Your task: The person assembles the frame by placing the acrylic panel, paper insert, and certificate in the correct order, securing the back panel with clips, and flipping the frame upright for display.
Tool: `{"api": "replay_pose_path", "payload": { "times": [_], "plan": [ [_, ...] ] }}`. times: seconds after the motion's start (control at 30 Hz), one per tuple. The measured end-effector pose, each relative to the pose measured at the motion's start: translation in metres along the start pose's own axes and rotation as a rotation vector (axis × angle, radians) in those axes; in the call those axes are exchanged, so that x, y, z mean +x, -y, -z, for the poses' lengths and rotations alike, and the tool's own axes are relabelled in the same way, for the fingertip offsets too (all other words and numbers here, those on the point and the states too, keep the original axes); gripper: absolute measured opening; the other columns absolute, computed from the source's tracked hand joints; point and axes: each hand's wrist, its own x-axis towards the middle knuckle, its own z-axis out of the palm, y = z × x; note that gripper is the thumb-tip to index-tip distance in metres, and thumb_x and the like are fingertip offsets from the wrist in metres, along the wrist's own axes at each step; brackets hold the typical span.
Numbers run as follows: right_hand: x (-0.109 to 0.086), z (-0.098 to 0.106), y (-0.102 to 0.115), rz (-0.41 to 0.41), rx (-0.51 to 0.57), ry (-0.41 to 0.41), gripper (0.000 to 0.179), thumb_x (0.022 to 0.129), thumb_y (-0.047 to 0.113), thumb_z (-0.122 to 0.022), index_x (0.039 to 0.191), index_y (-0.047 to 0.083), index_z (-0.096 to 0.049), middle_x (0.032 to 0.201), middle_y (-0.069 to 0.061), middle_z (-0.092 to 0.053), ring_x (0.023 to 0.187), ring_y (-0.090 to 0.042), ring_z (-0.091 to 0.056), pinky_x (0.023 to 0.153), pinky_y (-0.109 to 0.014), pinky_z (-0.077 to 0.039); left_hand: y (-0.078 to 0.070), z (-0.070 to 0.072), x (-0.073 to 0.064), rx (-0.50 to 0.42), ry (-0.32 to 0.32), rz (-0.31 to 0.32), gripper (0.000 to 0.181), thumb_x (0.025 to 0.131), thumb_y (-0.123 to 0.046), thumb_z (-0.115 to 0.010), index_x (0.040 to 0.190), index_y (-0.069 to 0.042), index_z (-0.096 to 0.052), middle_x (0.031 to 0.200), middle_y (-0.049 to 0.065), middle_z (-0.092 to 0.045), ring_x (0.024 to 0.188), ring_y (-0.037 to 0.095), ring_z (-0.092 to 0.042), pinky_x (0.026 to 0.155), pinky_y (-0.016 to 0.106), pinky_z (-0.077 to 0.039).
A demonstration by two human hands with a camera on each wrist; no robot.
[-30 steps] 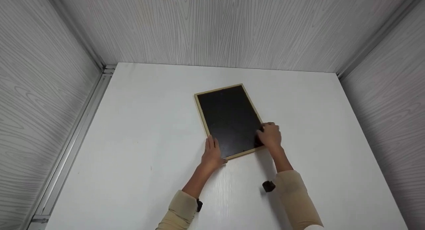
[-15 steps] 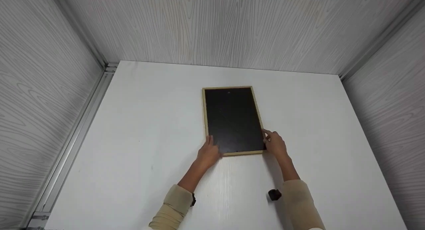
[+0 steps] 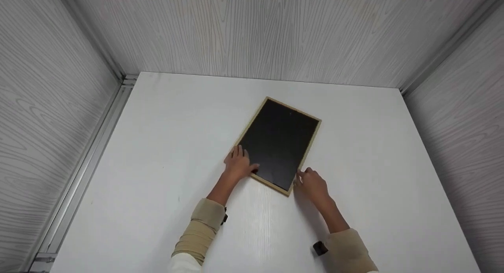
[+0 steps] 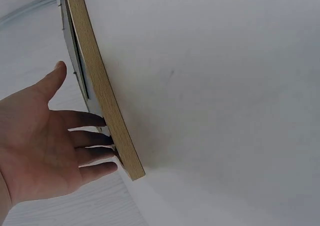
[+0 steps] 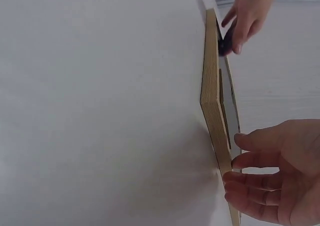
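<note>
A picture frame [image 3: 277, 145] with a black back and a light wood edge lies on the white table, turned at a slant. At its near left corner, my left hand [image 3: 237, 162] rests on the edge. The left wrist view has this hand [image 4: 45, 146] with straight fingers meeting the wood edge [image 4: 107, 101] and the thumb spread apart. My right hand [image 3: 313, 184] touches the right edge close to the near corner. In the right wrist view the fingertips of this hand [image 5: 280, 176] lie against the frame's side [image 5: 214, 126], slightly bent, with the thumb over the edge.
Grey wood-grain panels stand behind the table [image 3: 173, 127] and at both sides, the back one [image 3: 252, 36] along its far edge. A metal rail [image 3: 86, 166] runs along the left side. Small dark devices, one [image 3: 320, 248] by the right sleeve, sit at the wrists.
The picture frame has turned clockwise in the head view, its far end swinging to the right. My left hand has moved up and left; my right hand has come lower and slightly left.
</note>
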Motion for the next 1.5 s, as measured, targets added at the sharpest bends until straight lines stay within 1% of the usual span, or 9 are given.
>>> {"api": "replay_pose_path", "payload": {
  "times": [0.13,0.23,0.4,0.57,0.7,0.9,1.17,1.33,1.5],
  "plan": [
    [-0.002,-0.006,0.012,0.054,-0.012,-0.032,0.022,0.086,0.013,-0.063,0.102,-0.001,-0.069,0.078,-0.015,-0.057,0.064,-0.025,-0.054,0.049,-0.037,-0.047,0.004,0.003,0.011,0.034,-0.031,0.029,0.076,0.093,-0.050,-0.042,0.140,0.008,-0.027,0.146,0.025,-0.016,0.135,0.036,-0.012,0.106,0.045,-0.016],
    [0.002,-0.006,0.010,0.036,0.066,0.001,0.022,0.087,0.016,-0.062,0.100,-0.001,-0.070,0.082,-0.013,-0.057,0.070,-0.025,-0.055,0.055,-0.038,-0.048,0.000,0.000,0.013,0.058,-0.073,0.054,0.076,0.093,-0.051,-0.042,0.139,0.008,-0.029,0.145,0.026,-0.019,0.134,0.037,-0.016,0.106,0.045,-0.019],
    [0.022,0.000,-0.023,-0.024,0.205,0.030,0.029,0.089,0.018,-0.061,0.112,0.000,-0.063,0.107,-0.017,-0.054,0.097,-0.032,-0.052,0.075,-0.045,-0.046,-0.031,-0.017,-0.004,0.028,-0.083,0.040,0.077,0.091,-0.051,-0.046,0.140,0.006,-0.028,0.144,0.028,-0.019,0.133,0.039,-0.017,0.105,0.044,-0.021],
    [0.051,0.000,-0.060,0.109,0.184,0.002,0.042,0.091,0.010,-0.056,0.131,-0.001,-0.047,0.138,-0.021,-0.036,0.125,-0.038,-0.034,0.093,-0.051,-0.036,-0.068,-0.033,-0.023,0.051,-0.028,-0.059,0.083,0.087,-0.054,-0.052,0.142,0.002,-0.026,0.145,0.026,-0.018,0.133,0.040,-0.015,0.105,0.044,-0.021],
    [0.059,-0.005,-0.073,0.173,0.171,0.053,0.047,0.094,0.018,-0.053,0.136,0.000,-0.042,0.142,-0.019,-0.032,0.131,-0.036,-0.025,0.101,-0.050,-0.026,-0.078,-0.037,-0.029,0.144,0.011,-0.071,0.086,0.084,-0.054,-0.057,0.144,-0.001,-0.025,0.146,0.024,-0.017,0.133,0.041,-0.014,0.105,0.044,-0.021],
    [0.049,-0.008,-0.068,0.167,0.109,0.034,0.049,0.093,0.027,-0.055,0.134,0.001,-0.046,0.138,-0.018,-0.038,0.126,-0.037,-0.033,0.099,-0.051,-0.028,-0.063,-0.025,-0.027,0.095,0.073,-0.102,0.085,0.083,-0.045,-0.064,0.144,-0.002,-0.024,0.148,0.022,-0.014,0.134,0.040,-0.011,0.105,0.046,-0.018],
    [0.037,-0.013,-0.052,0.218,-0.074,-0.102,0.042,0.086,0.027,-0.066,0.120,0.004,-0.060,0.117,-0.017,-0.056,0.103,-0.035,-0.049,0.078,-0.050,-0.043,-0.029,-0.005,-0.019,0.005,0.140,-0.129,0.084,0.080,-0.022,-0.072,0.146,-0.006,-0.023,0.150,0.018,-0.010,0.136,0.036,-0.006,0.107,0.044,-0.015],
    [0.029,-0.016,-0.040,0.298,-0.099,-0.174,0.035,0.082,0.022,-0.070,0.112,0.004,-0.066,0.101,-0.015,-0.059,0.086,-0.031,-0.052,0.069,-0.043,-0.045,-0.013,0.007,-0.016,-0.045,0.175,-0.100,0.072,0.085,-0.004,-0.062,0.146,-0.007,-0.024,0.150,0.016,-0.011,0.136,0.035,-0.006,0.107,0.041,-0.013],
    [0.023,-0.013,-0.036,0.370,0.016,-0.141,0.028,0.084,0.014,-0.067,0.110,0.004,-0.066,0.094,-0.012,-0.059,0.079,-0.027,-0.052,0.066,-0.040,-0.044,-0.002,0.015,-0.011,0.023,0.158,-0.069,0.059,0.092,0.001,-0.049,0.145,-0.009,-0.026,0.150,0.014,-0.014,0.136,0.034,-0.009,0.107,0.041,-0.017]
  ]
}}
